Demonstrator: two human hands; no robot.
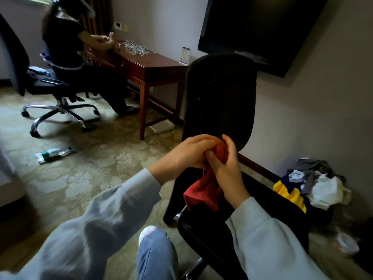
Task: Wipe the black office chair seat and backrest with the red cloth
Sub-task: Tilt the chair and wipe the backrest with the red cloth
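The black office chair stands in front of me, its backrest [220,98] upright and its seat [260,201] low at the right. Both hands hold the red cloth [203,193] in the air above the seat, just in front of the backrest's lower edge. My left hand [181,154] grips the bunched top of the cloth from the left. My right hand [226,168] curls around the same bunch from the right, thumb pressed into it. The loose end of the cloth hangs down below my hands.
A pile of clothes [314,184] lies on the floor by the wall at the right. A wooden desk [145,67] with white cables stands behind, where another person [66,43] sits on a second chair [56,91]. A plastic bottle [52,154] lies on the carpet. A dark TV [260,27] hangs on the wall.
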